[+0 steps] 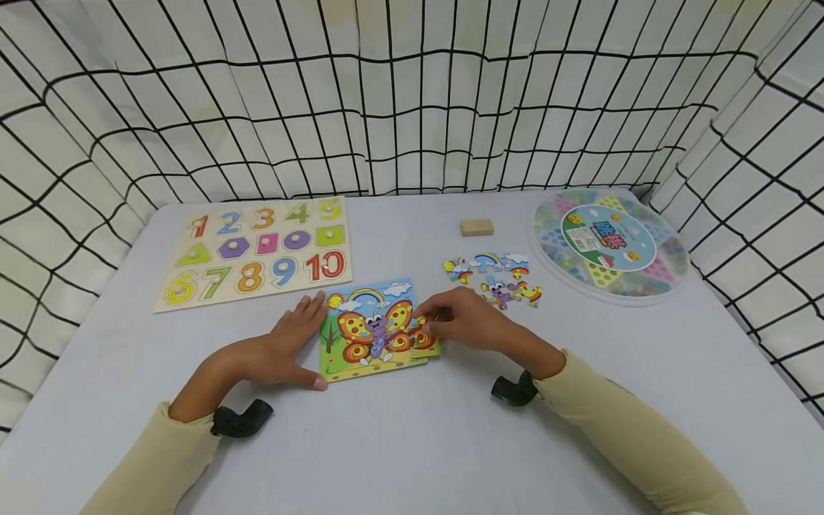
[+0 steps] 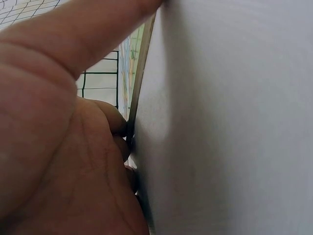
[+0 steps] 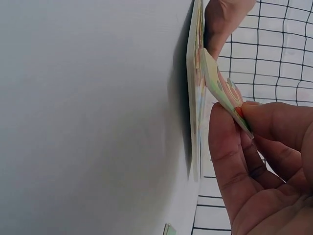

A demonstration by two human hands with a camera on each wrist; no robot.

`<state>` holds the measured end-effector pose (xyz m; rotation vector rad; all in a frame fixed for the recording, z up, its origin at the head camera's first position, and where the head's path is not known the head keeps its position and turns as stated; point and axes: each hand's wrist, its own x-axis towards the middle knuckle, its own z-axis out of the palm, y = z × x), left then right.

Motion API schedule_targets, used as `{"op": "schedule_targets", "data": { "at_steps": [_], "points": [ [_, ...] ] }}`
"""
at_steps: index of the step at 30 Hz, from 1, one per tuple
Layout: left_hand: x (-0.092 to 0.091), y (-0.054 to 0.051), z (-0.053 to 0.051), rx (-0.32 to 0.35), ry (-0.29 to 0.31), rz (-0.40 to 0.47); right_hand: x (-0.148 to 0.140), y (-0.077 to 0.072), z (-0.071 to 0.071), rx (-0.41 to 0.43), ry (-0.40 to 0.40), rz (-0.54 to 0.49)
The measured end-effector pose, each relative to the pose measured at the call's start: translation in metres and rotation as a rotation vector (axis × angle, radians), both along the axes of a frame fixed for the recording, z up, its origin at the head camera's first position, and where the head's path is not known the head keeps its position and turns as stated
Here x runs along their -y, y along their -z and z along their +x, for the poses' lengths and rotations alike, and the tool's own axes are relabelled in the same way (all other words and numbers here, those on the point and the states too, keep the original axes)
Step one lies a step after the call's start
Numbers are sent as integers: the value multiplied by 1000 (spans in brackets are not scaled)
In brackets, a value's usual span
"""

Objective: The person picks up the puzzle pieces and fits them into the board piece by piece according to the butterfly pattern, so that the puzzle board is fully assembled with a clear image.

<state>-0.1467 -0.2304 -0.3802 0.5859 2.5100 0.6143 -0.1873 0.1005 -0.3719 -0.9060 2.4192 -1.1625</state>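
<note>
A butterfly puzzle board [image 1: 341, 361] lies flat in the middle of the white table. My left hand [image 1: 277, 350] rests along its left edge, fingers extended and thumb at the lower left corner. In the left wrist view, those fingers touch the board's thin edge [image 2: 141, 73]. Between thumb and fingers my right hand [image 1: 473, 318] pinches a puzzle piece [image 1: 425, 345] with red and orange wing rings. The right wrist view shows this piece [image 3: 224, 90] tilted, one end at the board [image 3: 193, 98] and the other raised. Several loose puzzle pieces [image 1: 498, 292] lie beyond the right hand.
A wooden number-and-shape board [image 1: 244, 265] lies at the back left. A small wooden block [image 1: 476, 227] sits behind the loose pieces. At the back right is a round, flat clear case [image 1: 608, 243] with a blue label. Black wire mesh [image 1: 421, 107] surrounds the table's back and sides.
</note>
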Motion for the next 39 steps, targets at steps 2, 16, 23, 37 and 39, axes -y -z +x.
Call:
{"op": "schedule_targets", "data": {
  "at_steps": [2,16,23,37,39],
  "points": [
    [0,0,0,0,2,3,3,0,0,5,-2,-3],
    [1,1,0,-6,0,-1,25,-3,-2,15,-34,-1],
    [1,2,0,-11,4,-4,31,1,-2,-11,-12,78],
    [-1,0,0,-5,-2,-3,35,0,2,-64,-67,163],
    [-1,0,0,-2,-1,-2,36,0,2,-78,-71,187]
  ]
}}
